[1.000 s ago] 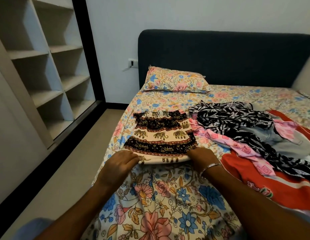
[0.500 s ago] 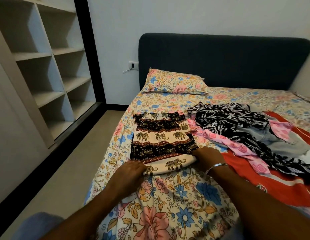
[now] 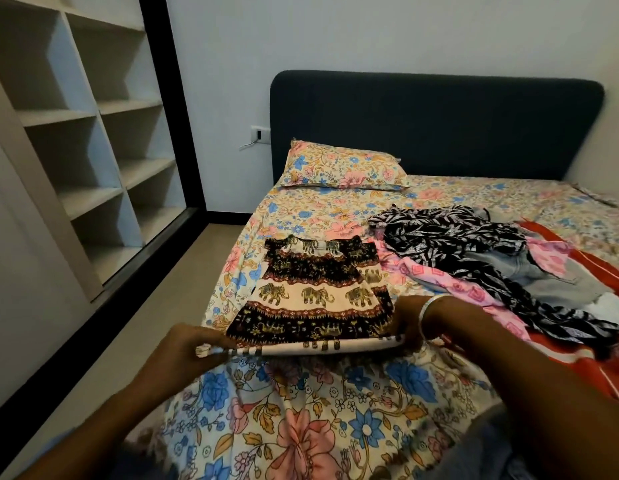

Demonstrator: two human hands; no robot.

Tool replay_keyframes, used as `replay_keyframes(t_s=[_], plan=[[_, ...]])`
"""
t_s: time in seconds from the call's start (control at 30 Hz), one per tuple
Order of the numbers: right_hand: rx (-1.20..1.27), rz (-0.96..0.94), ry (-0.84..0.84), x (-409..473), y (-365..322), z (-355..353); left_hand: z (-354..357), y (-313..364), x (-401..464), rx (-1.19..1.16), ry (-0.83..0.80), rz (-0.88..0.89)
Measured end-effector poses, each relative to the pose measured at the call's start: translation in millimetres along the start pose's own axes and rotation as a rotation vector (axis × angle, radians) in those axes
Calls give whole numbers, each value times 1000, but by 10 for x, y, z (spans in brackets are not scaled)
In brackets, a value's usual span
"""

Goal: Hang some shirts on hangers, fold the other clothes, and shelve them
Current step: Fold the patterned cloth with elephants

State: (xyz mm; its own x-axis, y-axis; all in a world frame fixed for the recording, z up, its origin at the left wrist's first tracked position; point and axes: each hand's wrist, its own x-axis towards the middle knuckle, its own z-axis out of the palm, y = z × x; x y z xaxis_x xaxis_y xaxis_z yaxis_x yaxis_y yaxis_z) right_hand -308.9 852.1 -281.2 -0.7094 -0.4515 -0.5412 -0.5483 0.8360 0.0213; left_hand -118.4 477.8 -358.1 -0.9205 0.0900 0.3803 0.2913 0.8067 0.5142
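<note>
Cream-and-black elephant-print garment [image 3: 311, 296] lies flat on the floral bedsheet [image 3: 301, 427], near the bed's left edge. I have my left hand [image 3: 193, 344] pinching its near left corner and my right hand [image 3: 415, 323] gripping the near right corner, the hem raised slightly between them. Just right of it sits a pile of clothes [image 3: 491, 265]; empty shelves [image 3: 93, 150] stand left.

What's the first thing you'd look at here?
Probably the elephant-print garment in the middle of the flowery bed, with the left hand and right hand gripping its near edge. Next, the messy pile of clothes to its right, and the bare white shelves on the left.
</note>
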Motion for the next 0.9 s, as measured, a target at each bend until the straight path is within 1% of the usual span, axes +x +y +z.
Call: replay_keyframes(t_s=[0.07, 0.1, 0.13, 0.17, 0.2, 0.23, 0.3, 0.33, 0.4, 0.47, 0.6, 0.63, 0.67, 0.73, 0.83, 0.9], plan=[[141, 2, -88, -76, 48, -25, -68, 100, -100, -239, 158, -130], [197, -11, -76, -112, 70, -30, -59, 140, -105, -357, 213, -183], [249, -39, -27, -147, 94, -24, -39, 174, -91, -455, 256, -227], [306, -80, 66, -175, 122, -27, -9, 218, -40, -535, 299, -266], [398, -121, 194, -194, 143, -23, 12, 287, 30, -596, 345, -312], [546, -155, 337, -209, 148, -22, 33, 343, 114, -637, 401, -349], [958, -177, 605, -210, 114, -38, 51, 453, 327, -697, 536, -381], [1153, -169, 697, -179, 93, -42, 54, 493, 451, -718, 597, -378], [1440, -132, 778, -102, 18, -32, 68, 554, 683, -712, 706, -358], [1607, -87, 807, -33, -43, 3, 134, 569, 861, -677, 785, -354], [1755, -32, 806, 58, -39, 1, 294, 692, 935, -688, 842, -379], [1764, -20, 771, 76, -9, -8, 305, 728, 918, -698, 829, -385], [1723, 7, 721, 83, 17, -20, 292, 741, 871, -697, 806, -383], [1550, 53, 583, 27, 55, -41, 247, 735, 740, -658, 776, -335], [1422, -81, 262, -244, 36, -93, 143, 794, 533, -417, 882, -127], [1373, -158, 132, -453, 23, -135, 180, 834, 467, -299, 924, -1]])
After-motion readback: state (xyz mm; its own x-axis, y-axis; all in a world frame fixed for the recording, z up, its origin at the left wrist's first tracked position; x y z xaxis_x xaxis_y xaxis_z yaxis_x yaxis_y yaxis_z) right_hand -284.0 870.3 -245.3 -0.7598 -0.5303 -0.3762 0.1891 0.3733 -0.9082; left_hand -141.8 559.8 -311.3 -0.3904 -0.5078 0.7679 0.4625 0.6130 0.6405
